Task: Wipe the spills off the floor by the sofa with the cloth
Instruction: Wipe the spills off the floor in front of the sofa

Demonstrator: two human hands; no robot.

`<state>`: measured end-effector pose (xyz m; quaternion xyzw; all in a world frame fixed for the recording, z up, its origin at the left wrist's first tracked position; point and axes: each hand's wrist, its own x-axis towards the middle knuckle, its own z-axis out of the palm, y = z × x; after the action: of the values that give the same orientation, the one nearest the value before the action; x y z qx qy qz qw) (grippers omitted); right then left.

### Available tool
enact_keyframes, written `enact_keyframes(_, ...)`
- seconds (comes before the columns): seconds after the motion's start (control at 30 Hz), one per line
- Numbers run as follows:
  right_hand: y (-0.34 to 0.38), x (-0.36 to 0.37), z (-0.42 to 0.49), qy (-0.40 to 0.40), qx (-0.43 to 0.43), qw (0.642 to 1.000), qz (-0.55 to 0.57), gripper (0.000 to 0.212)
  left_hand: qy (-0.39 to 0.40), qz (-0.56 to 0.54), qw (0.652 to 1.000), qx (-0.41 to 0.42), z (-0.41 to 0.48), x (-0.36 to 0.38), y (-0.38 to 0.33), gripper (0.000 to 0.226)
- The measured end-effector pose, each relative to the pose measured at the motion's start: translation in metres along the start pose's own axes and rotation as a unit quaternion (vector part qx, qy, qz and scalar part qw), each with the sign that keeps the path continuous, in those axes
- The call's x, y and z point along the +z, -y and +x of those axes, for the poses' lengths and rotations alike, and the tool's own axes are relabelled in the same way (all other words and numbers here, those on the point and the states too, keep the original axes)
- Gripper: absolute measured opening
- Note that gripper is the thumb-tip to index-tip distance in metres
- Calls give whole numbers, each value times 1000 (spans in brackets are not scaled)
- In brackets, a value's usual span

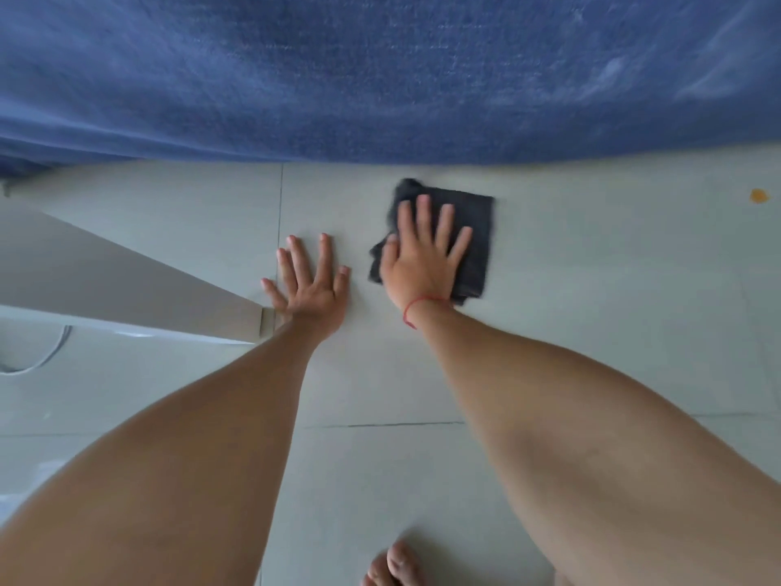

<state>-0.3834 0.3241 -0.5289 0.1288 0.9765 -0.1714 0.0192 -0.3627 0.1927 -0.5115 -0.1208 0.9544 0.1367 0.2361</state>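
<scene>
A dark grey cloth (475, 243) lies flat on the pale tiled floor (591, 310), just in front of the blue sofa (380, 78). My right hand (422, 255) presses down on the cloth with fingers spread; a red string circles its wrist. My left hand (310, 285) rests palm-down on the bare tile to the left of the cloth, fingers apart, holding nothing. A small orange spill (759, 195) marks the floor at the far right, near the sofa's edge, well apart from the cloth.
A beige board or low furniture edge (126, 285) slants in from the left, ending beside my left wrist. A white surface with a thin cable (50, 357) lies below it. My bare toes (393, 564) show at the bottom.
</scene>
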Motion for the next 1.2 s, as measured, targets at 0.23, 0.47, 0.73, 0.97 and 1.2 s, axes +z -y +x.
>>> enact_keyframes(0.23,-44,-2,-12,38,-245,968,-42,50,21,-6,1000,-1,-1,-3,3,57)
enact_keyframes(0.47,-141,-42,-4,-65,154,986,-27,54,9,-15,1000,0,-2,-1,3,57)
enact_keyframes(0.73,-74,-27,12,-48,206,977,0,54,-21,-9,1000,-9,1,3,2,66)
enact_keyframes(0.97,-4,-8,20,115,-328,932,-104,53,1,-3,1000,-19,3,1,3,69)
enact_keyframes(1.2,-5,-1,31,70,-317,943,-71,52,16,-3,1000,-19,3,-1,3,68)
